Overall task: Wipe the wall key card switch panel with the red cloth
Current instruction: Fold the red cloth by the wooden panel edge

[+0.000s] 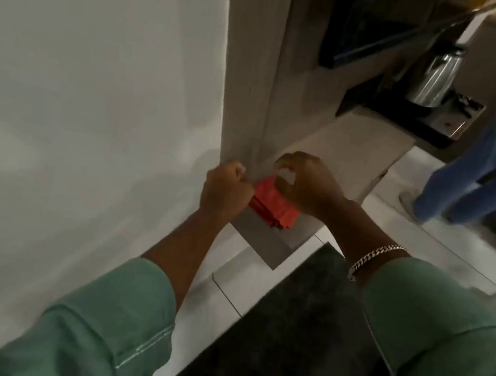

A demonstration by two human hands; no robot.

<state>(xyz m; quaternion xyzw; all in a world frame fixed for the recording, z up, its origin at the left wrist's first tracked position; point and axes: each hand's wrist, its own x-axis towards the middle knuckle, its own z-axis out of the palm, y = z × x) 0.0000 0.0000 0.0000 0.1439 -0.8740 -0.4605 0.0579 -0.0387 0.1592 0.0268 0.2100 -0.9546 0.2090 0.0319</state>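
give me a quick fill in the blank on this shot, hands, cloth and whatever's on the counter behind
1. Both hands hold a folded cloth whose colour is ____.
2. The chain bracelet sits on the ____ wrist.
3. Both sleeves are ____ in colour.
4. The shiny metal vessel on the dark tray in the background is a ____.

Missing words: red; right; green; kettle

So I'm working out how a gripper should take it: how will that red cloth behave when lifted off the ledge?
The red cloth lies folded in layers, so it is probably soft and would likely sag or unfold if lifted by one edge. It looks thin, so probably light. The left hand pinches it while the right hand hovers over it, suggesting that two grips help.
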